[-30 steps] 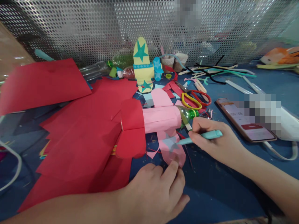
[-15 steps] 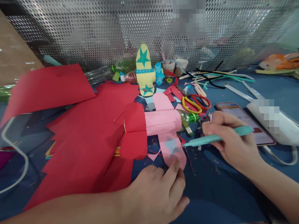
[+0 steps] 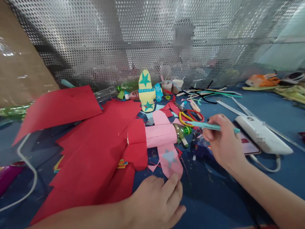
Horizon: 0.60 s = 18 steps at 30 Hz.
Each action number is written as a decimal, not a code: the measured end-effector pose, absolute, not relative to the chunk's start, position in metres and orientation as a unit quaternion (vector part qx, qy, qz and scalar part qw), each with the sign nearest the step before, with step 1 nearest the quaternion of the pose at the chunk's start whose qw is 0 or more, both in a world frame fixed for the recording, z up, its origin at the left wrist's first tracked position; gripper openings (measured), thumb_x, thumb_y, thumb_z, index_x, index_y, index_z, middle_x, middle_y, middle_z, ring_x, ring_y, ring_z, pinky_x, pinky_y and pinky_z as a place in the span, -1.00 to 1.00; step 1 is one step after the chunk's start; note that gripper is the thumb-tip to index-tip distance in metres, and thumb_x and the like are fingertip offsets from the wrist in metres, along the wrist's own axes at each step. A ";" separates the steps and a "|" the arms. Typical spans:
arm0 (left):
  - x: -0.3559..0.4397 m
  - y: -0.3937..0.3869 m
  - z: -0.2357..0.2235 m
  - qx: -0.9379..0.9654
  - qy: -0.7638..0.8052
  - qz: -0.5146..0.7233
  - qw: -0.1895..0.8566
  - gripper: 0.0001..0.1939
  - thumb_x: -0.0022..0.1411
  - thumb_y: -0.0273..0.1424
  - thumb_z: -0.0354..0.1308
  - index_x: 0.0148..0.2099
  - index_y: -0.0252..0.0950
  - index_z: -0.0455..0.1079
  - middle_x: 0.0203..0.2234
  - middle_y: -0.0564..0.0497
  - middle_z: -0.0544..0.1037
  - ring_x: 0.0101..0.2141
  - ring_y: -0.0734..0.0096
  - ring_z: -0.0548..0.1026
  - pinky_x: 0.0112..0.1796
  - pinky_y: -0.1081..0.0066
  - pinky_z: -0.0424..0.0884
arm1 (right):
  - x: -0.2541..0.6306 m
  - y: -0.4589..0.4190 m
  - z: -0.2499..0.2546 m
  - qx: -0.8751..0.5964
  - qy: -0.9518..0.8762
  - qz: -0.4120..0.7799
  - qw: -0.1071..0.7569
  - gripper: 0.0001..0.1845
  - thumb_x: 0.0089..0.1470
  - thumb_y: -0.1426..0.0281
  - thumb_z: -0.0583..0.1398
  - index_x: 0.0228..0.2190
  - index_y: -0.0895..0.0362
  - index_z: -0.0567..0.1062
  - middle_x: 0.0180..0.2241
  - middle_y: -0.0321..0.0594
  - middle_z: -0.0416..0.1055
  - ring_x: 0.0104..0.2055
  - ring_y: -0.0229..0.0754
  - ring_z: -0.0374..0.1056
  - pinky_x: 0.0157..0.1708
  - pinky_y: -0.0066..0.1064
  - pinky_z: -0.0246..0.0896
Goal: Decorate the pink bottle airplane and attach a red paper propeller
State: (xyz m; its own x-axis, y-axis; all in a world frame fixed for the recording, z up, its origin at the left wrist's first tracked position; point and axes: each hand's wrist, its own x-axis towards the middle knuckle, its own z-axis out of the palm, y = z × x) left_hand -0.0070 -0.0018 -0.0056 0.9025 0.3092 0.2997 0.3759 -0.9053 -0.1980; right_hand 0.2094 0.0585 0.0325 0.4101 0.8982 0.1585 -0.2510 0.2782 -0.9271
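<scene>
A plastic bottle (image 3: pixel 180 133) with a green cap lies on the blue table, wrapped in pink paper (image 3: pixel 162 135). Pink paper wings stick out on both sides, and the near wing (image 3: pixel 176 165) carries a grey-blue star (image 3: pixel 169 157). My left hand (image 3: pixel 158 198) rests palm down, its index fingertip on that wing's near edge and its thumb apart. Red paper pieces (image 3: pixel 137 144) sit at the bottle's left end. My right hand (image 3: pixel 222 140) is closed around a teal marker (image 3: pixel 207 126), raised right of the bottle, its tip toward the scissors (image 3: pixel 184 119).
Red paper sheets (image 3: pixel 95 152) cover the left side. A yellow paper plane (image 3: pixel 146 90) with teal stars stands behind, near two small cups (image 3: pixel 176 86). Pipe cleaners (image 3: pixel 209 93), a phone (image 3: pixel 250 144) and a white power bank (image 3: pixel 264 135) lie right. Perforated metal (image 3: pixel 152 41) borders the back.
My right hand has lifted the marker away from the star wing, up and toward the scissors. My left fingertip stays on the wing. The camera view has tilted up a little.
</scene>
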 end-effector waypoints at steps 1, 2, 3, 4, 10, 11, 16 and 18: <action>-0.007 -0.002 -0.006 -0.966 -0.181 -0.130 0.129 -0.63 0.36 -0.27 -0.11 -0.03 -0.42 0.38 -0.10 -0.22 0.50 -0.50 0.32 0.48 -0.59 0.30 0.39 | 0.210 0.060 0.033 -0.442 -0.353 0.412 0.714 -0.77 0.05 0.36 0.14 -0.61 0.06 0.30 -0.72 -0.44 0.09 -0.68 -0.34 0.00 -0.63 -0.42 -0.11; -0.008 -0.002 -0.007 -0.965 -0.182 -0.130 0.134 -0.63 0.36 -0.28 -0.10 -0.03 -0.42 0.39 -0.11 -0.22 0.50 -0.50 0.32 0.48 -0.58 0.30 0.40 | 0.210 0.061 0.034 -0.437 -0.336 0.425 0.718 -0.78 0.04 0.36 0.15 -0.61 0.06 0.29 -0.72 -0.45 0.07 -0.68 -0.34 -0.01 -0.64 -0.43 -0.10; -0.008 -0.002 -0.008 -0.963 -0.185 -0.137 0.142 -0.64 0.36 -0.28 -0.10 -0.04 -0.42 0.39 -0.12 -0.21 0.50 -0.50 0.32 0.48 -0.57 0.29 0.41 | 0.210 0.063 0.034 -0.434 -0.323 0.431 0.722 -0.79 0.02 0.35 0.15 -0.60 0.06 0.28 -0.72 -0.46 0.06 -0.68 -0.35 -0.02 -0.64 -0.45 -0.10; -0.009 -0.001 -0.009 -0.960 -0.187 -0.143 0.149 -0.65 0.36 -0.29 -0.09 -0.04 -0.42 0.39 -0.15 -0.21 0.51 -0.49 0.31 0.48 -0.54 0.29 0.42 | 0.211 0.064 0.034 -0.433 -0.316 0.434 0.725 -0.79 0.01 0.35 0.16 -0.59 0.07 0.26 -0.72 -0.47 0.05 -0.67 -0.35 -0.02 -0.65 -0.46 -0.11; -0.009 0.001 -0.012 -0.945 -0.183 -0.203 0.179 -0.68 0.36 -0.35 -0.10 -0.09 -0.42 0.41 -0.27 -0.15 0.54 -0.52 0.36 0.46 -0.52 0.34 0.39 | 0.211 0.067 0.032 -0.436 -0.321 0.425 0.726 -0.79 0.01 0.28 0.18 -0.50 0.04 0.22 -0.70 -0.50 0.11 -0.65 -0.35 0.02 -0.65 -0.51 -0.07; -0.009 0.002 -0.011 -0.943 -0.184 -0.209 0.181 -0.67 0.36 -0.37 -0.13 -0.10 -0.41 0.42 -0.30 -0.14 0.54 -0.52 0.36 0.45 -0.52 0.34 0.38 | 0.211 0.067 0.032 -0.436 -0.325 0.426 0.723 -0.79 0.01 0.28 0.18 -0.50 0.04 0.22 -0.70 -0.51 0.11 -0.65 -0.35 0.01 -0.65 -0.52 -0.08; -0.009 0.000 0.000 -0.953 -0.178 -0.170 0.179 -0.67 0.36 -0.32 -0.10 -0.07 -0.41 0.40 -0.45 -0.05 0.51 -0.49 0.34 0.46 -0.50 0.37 0.38 | 0.213 0.068 0.030 -0.427 -0.342 0.440 0.712 -0.79 0.02 0.32 0.19 -0.49 0.04 0.21 -0.69 -0.52 0.13 -0.66 -0.37 -0.01 -0.67 -0.54 -0.11; -0.008 -0.001 0.007 -0.953 -0.182 -0.161 0.180 -0.65 0.37 -0.28 -0.10 -0.05 -0.43 0.38 -0.47 -0.05 0.50 -0.49 0.33 0.46 -0.50 0.36 0.38 | 0.213 0.069 0.029 -0.419 -0.342 0.445 0.713 -0.80 0.02 0.33 0.19 -0.49 0.04 0.22 -0.69 -0.51 0.14 -0.66 -0.38 -0.01 -0.67 -0.55 -0.12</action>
